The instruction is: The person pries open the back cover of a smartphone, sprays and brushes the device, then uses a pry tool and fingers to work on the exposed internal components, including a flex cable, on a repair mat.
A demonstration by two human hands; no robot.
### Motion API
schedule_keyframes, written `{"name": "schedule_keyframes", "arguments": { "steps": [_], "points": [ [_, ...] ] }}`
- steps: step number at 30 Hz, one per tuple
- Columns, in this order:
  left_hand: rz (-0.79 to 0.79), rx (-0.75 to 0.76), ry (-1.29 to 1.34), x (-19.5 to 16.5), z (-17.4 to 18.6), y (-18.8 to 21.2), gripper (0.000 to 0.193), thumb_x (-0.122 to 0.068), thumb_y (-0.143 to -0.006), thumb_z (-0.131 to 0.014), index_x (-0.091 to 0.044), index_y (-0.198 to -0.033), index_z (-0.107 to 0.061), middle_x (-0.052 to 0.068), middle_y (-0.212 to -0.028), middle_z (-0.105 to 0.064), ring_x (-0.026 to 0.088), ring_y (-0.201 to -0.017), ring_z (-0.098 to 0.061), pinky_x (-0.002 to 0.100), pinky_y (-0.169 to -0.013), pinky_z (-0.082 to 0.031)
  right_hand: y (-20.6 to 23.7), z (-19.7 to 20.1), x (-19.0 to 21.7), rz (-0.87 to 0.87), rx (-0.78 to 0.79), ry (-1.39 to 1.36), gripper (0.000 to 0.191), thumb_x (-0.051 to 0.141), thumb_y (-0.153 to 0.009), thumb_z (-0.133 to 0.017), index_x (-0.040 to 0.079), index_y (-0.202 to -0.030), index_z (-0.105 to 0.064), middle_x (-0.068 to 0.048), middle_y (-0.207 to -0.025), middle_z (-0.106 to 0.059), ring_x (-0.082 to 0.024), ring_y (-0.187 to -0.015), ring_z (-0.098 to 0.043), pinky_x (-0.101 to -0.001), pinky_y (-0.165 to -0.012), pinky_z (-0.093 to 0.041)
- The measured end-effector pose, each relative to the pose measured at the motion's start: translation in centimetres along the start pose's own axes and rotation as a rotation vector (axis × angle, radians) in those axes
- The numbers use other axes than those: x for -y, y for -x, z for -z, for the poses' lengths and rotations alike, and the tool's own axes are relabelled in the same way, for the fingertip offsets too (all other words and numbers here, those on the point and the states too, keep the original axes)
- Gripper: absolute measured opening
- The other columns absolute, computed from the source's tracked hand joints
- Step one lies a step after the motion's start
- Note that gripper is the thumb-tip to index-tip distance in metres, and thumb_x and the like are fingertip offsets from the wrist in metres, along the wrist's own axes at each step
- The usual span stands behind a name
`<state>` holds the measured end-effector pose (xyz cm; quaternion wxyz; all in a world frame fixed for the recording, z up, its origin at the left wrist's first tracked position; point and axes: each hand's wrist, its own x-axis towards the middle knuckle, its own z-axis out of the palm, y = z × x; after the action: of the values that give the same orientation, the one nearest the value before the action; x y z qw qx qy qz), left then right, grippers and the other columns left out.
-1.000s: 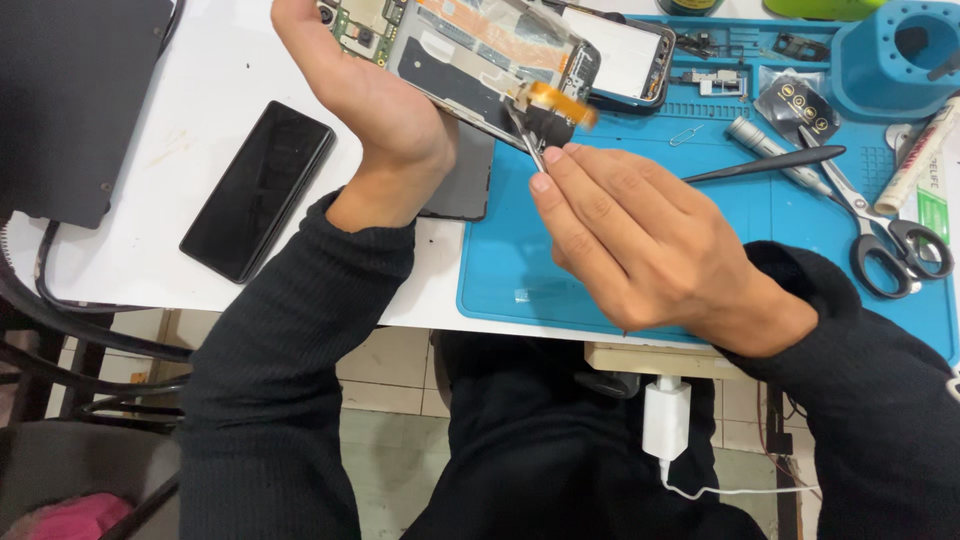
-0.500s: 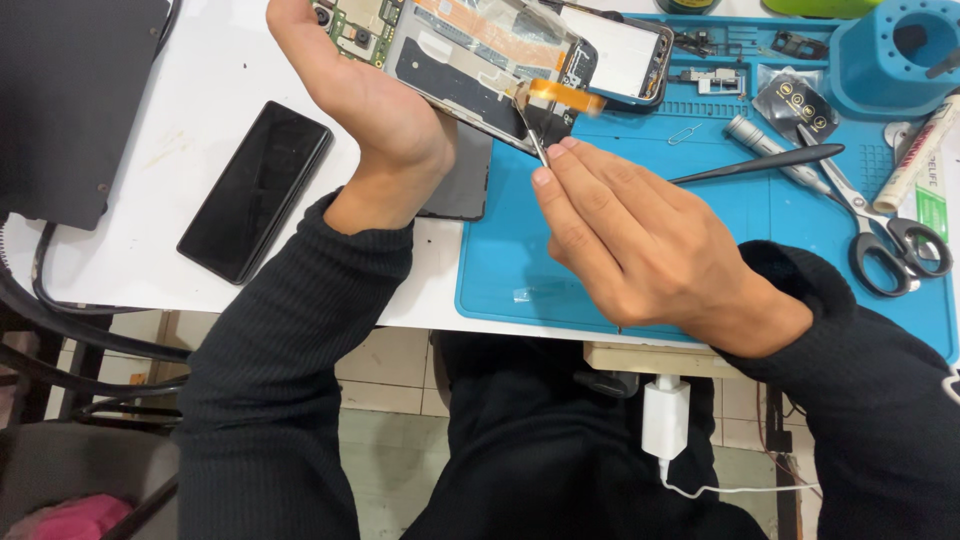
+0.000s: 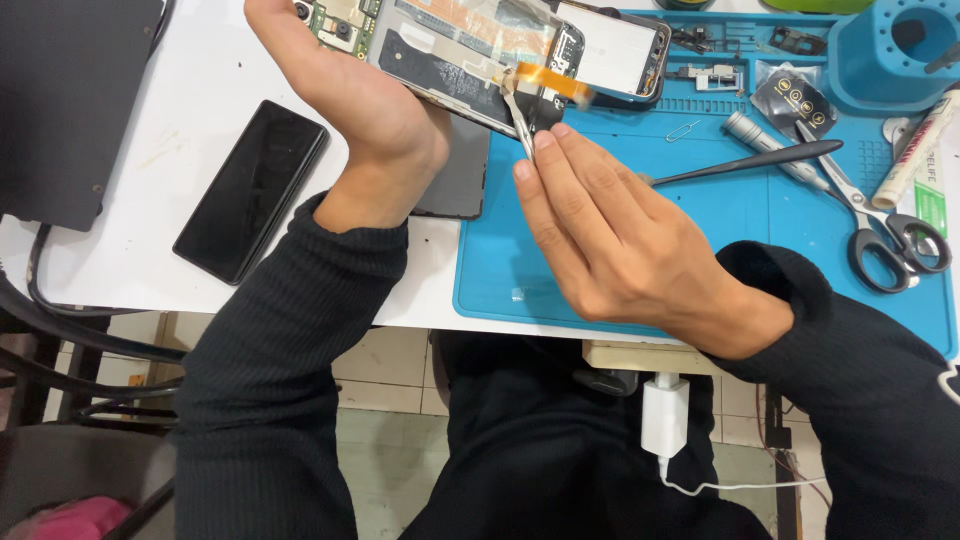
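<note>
Left hand (image 3: pixel 370 110) gripping an opened phone (image 3: pixel 470 55), back cover off, held tilted above the far edge of the white table (image 3: pixel 200 110); fingers wrapped round its far side, mostly hidden. Circuit board (image 3: pixel 335 18) exposed at its left end, orange flex cable (image 3: pixel 550 80) sticking out at its right. Right hand (image 3: pixel 610 245) pinching metal tweezers (image 3: pixel 518 118) between thumb and fingertips, tips touching the phone just below the flex cable. Cannot tell whether the tips actually clamp anything. Under the phone, a dark grey panel (image 3: pixel 460 175) lies flat, straddling table and blue work mat (image 3: pixel 760 240). A second phone (image 3: pixel 250 190), black screen up, sits on the table left of the left wrist, well apart from the work. On the mat: black spudger (image 3: pixel 750 160) just past the right hand's knuckles, scissors (image 3: pixel 880 225) to its right, small SIM pin (image 3: pixel 683 131), black packet (image 3: pixel 795 100). Containers: blue round tool holder (image 3: pixel 890 50) at top right, contents not readable; mat's moulded tray slots (image 3: pixel 715 60) along the far edge hold small dark parts, too small to identify. White charger (image 3: pixel 665 415) hangs below the table edge.
</note>
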<state>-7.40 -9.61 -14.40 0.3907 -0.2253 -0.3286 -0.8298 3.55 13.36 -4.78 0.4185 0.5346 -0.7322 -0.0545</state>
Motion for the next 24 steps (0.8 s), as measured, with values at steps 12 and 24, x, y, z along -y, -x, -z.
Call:
{"name": "schedule_keyframes", "arguments": {
  "steps": [12,24],
  "points": [
    [0.01,0.025,0.033,-0.32,-0.22,0.3,0.037,-0.039,-0.122,-0.034,-0.005,-0.126,-0.047,0.005,-0.118,-0.057,0.014,-0.115,-0.059,0.032,-0.11,-0.046,-0.05,-0.48,0.27,-0.035,-0.052,0.013,0.023,-0.005,-0.097,-0.07,-0.014,-0.118,-0.069,-0.029,-0.118,-0.07,-0.038,-0.114,-0.07,-0.0404,-0.097,-0.062],
    [-0.028,0.045,-0.035,-0.2,-0.29,0.64,0.032,-0.036,-0.121,-0.039,-0.006,-0.132,-0.045,0.005,-0.122,-0.055,0.013,-0.117,-0.058,0.03,-0.108,-0.045,-0.31,-0.41,0.08,-0.038,-0.036,0.016,0.023,-0.005,-0.096,-0.07,-0.014,-0.117,-0.069,-0.028,-0.116,-0.072,-0.036,-0.113,-0.071,-0.0393,-0.099,-0.061]
  ]
}}
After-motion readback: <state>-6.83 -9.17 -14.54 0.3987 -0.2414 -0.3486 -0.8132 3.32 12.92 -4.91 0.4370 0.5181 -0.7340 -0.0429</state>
